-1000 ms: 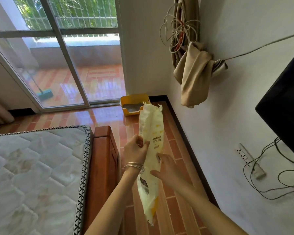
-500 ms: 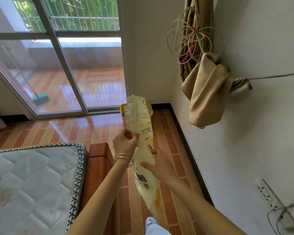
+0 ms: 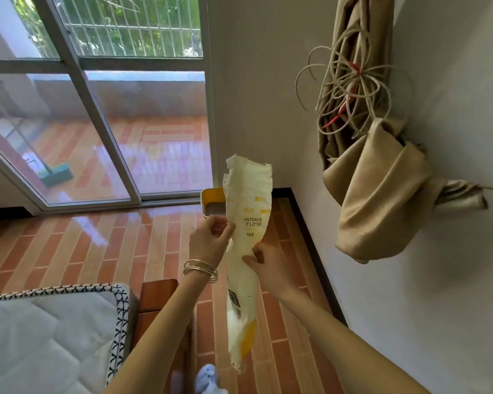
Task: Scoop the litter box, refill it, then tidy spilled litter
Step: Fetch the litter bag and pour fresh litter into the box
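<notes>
The left hand (image 3: 209, 243) pinches the crinkled edge of the litter bag (image 3: 249, 211) between thumb and fingertips. The right hand (image 3: 268, 265) curls its fingers round the bag's narrowed middle just below. The bag is thin, creased plastic, cream with yellow patches, held upright. Its torn mouth is ragged and its lower end hangs limp. Slim metal bangles (image 3: 201, 271) ring the left wrist. Behind the bag, the yellow litter box (image 3: 211, 193) sits on glossy terracotta floor tiles (image 3: 83, 251), in the corner by the sliding glass door (image 3: 111, 132). A quilted mattress (image 3: 40, 331) lies at lower left, and a knotted beige curtain (image 3: 379, 194) hangs at right.
</notes>
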`<state>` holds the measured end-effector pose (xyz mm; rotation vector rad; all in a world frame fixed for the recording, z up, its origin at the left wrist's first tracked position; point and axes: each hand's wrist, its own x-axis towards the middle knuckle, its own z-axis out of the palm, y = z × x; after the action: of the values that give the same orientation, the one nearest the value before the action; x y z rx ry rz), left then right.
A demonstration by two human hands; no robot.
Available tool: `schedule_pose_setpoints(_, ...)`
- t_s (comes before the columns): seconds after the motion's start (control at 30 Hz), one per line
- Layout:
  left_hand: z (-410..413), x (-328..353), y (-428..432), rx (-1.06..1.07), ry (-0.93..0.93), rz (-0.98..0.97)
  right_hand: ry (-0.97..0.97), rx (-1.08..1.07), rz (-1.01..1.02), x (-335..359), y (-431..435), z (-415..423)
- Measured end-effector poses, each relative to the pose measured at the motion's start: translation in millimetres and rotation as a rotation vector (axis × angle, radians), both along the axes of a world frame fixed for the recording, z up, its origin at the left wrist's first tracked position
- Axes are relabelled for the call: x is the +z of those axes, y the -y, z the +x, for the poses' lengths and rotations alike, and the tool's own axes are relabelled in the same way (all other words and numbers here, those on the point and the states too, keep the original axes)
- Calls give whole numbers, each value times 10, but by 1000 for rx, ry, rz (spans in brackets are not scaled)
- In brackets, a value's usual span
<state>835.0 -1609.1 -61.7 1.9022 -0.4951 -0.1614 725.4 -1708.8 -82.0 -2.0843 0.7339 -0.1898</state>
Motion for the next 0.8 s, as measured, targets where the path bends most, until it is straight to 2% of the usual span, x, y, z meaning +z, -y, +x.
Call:
schedule_pose_setpoints(0.1,359,-126,2,-82,58,43,38,-52,37,26,125,416)
schedule_pose_setpoints(0.3,992,-448,0,-277,-58,154,40,-136,50,121,387,1241)
schedule_pose_setpoints(0.5,1452,-534,193,-354,-157,247,18,-163,66,110,630,1927)
schedule_pose_setpoints(0.67,1812,-675,435,-311,-244,336,32,-161,114,55,849,2365)
schedule_pose_setpoints(0.8,2050,-752,757,-352,-237,426,21,-161,119,-12,1151,2740)
